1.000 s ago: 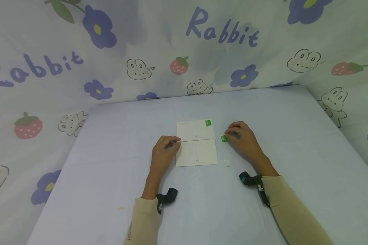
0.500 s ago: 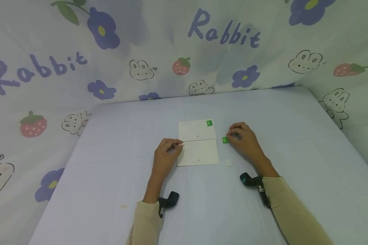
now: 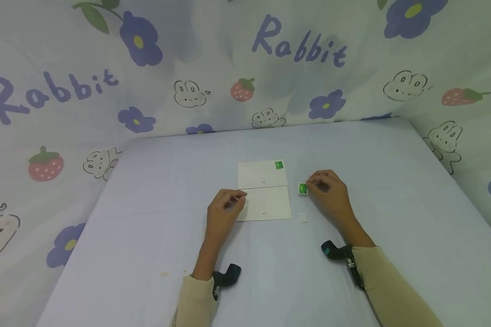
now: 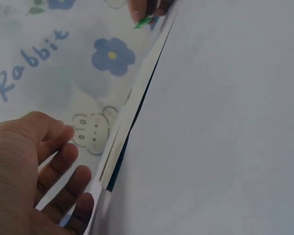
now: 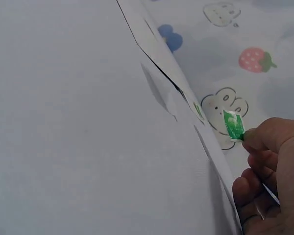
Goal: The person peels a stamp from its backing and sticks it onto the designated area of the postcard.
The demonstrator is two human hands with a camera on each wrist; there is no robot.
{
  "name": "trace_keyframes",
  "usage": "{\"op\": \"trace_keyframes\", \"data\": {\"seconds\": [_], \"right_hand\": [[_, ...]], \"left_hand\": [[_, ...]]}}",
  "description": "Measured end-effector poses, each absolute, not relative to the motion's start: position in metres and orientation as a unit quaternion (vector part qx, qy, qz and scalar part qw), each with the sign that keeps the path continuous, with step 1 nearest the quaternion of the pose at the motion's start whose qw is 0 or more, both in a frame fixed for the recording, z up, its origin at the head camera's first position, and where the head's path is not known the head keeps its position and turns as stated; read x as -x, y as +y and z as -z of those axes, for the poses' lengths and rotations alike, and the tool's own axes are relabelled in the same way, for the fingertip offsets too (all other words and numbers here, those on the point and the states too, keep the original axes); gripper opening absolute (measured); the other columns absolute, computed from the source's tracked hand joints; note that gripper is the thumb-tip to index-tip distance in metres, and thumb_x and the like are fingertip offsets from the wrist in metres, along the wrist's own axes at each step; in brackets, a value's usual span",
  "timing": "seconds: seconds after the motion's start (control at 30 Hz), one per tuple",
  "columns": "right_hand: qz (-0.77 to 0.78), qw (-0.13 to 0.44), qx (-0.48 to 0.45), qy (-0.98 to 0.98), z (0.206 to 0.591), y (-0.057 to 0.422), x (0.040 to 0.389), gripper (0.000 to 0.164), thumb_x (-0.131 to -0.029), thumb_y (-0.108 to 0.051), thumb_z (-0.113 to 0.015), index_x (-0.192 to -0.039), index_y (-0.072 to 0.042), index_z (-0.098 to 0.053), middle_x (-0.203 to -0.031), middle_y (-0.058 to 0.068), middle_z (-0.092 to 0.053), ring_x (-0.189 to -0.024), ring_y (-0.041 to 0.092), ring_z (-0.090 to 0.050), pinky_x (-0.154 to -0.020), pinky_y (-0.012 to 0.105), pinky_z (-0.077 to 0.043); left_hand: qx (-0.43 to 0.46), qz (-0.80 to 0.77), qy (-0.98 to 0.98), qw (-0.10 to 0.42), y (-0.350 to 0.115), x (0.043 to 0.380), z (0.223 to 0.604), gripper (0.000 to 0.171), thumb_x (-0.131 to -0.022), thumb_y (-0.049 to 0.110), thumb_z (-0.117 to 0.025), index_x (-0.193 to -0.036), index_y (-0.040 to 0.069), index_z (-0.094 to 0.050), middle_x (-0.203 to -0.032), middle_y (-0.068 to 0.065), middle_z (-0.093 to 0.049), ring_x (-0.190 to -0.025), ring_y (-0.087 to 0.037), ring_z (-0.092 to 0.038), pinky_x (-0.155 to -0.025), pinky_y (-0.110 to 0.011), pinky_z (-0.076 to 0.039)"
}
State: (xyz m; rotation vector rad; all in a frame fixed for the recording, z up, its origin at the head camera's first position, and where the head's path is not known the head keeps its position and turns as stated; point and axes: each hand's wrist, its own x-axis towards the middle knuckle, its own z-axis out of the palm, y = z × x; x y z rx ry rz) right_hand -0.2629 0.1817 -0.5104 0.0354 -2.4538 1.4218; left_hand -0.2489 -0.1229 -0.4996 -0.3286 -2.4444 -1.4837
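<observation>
Between thumb and fingertips my right hand (image 3: 330,193) pinches a small green stamp (image 5: 233,125) with a white border, just right of the envelopes. Two cream envelopes lie flat, one above the other in the head view. The far envelope (image 3: 253,174) bears a green stamp (image 3: 279,165) in its upper right corner. Small print marks the near envelope (image 3: 270,204), whose upper right corner is bare. My left hand (image 3: 224,210) hovers at its left edge with fingers loosely bent. Nothing sits between those fingers (image 4: 63,166) in the left wrist view.
A small pale square of paper (image 3: 303,218) lies right of the near envelope. The white tabletop (image 3: 147,204) meets a printed cloth backdrop (image 3: 212,59) at the back. Black wrist cameras (image 3: 229,275) sit on both forearms.
The right hand, still pinching the stamp, has shifted slightly right and toward the body. My left hand has drawn slightly nearer to the body. The envelopes stay in place.
</observation>
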Motion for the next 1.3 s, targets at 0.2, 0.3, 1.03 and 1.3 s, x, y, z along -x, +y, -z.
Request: {"op": "trace_keyframes", "data": {"seconds": [0.2, 0.3, 1.03, 1.3], "right_hand": [[-0.496, 0.169, -0.006, -0.852, 0.508, 0.177, 0.249, 0.016, -0.092, -0.028, -0.074, -0.092, -0.012, -0.073, -0.114, -0.004, -0.061, -0.107, 0.014, -0.056, -0.086, 0.028, -0.046], [-0.494, 0.167, -0.007, -0.853, 0.507, 0.173, 0.243, 0.014, -0.092, -0.027, -0.075, -0.092, -0.013, -0.074, -0.113, -0.005, -0.062, -0.105, 0.014, -0.057, -0.084, 0.026, -0.046], [-0.493, 0.231, -0.091, -0.834, 0.501, 0.149, 0.200, 0.009, -0.085, -0.004, -0.079, -0.089, -0.010, -0.075, -0.107, -0.004, -0.063, -0.089, 0.013, -0.059, -0.076, 0.021, -0.049], [-0.514, 0.230, -0.177, -0.807, 0.491, 0.136, 0.189, 0.018, -0.082, 0.001, -0.080, -0.092, -0.013, -0.074, -0.108, 0.001, -0.063, -0.096, 0.017, -0.059, -0.075, 0.029, -0.052]], "left_hand": [[0.113, 0.513, -0.840, 0.137, -0.113, 0.240, 0.497, 0.011, -0.094, 0.014, -0.071, -0.102, 0.020, -0.076, -0.102, 0.008, -0.064, -0.091, -0.009, -0.061, -0.080, -0.032, -0.051], [0.111, 0.514, -0.840, 0.134, -0.109, 0.235, 0.497, 0.011, -0.093, 0.014, -0.071, -0.102, 0.020, -0.076, -0.102, 0.009, -0.064, -0.091, -0.008, -0.060, -0.080, -0.032, -0.051], [0.205, 0.525, -0.819, 0.109, -0.065, 0.194, 0.486, 0.016, -0.093, 0.014, -0.072, -0.108, 0.018, -0.073, -0.096, 0.011, -0.062, -0.085, -0.008, -0.060, -0.071, -0.031, -0.053], [0.218, 0.532, -0.812, 0.101, -0.060, 0.194, 0.486, 0.018, -0.092, 0.018, -0.075, -0.110, 0.016, -0.072, -0.095, 0.006, -0.063, -0.082, -0.013, -0.061, -0.071, -0.031, -0.053]]}}
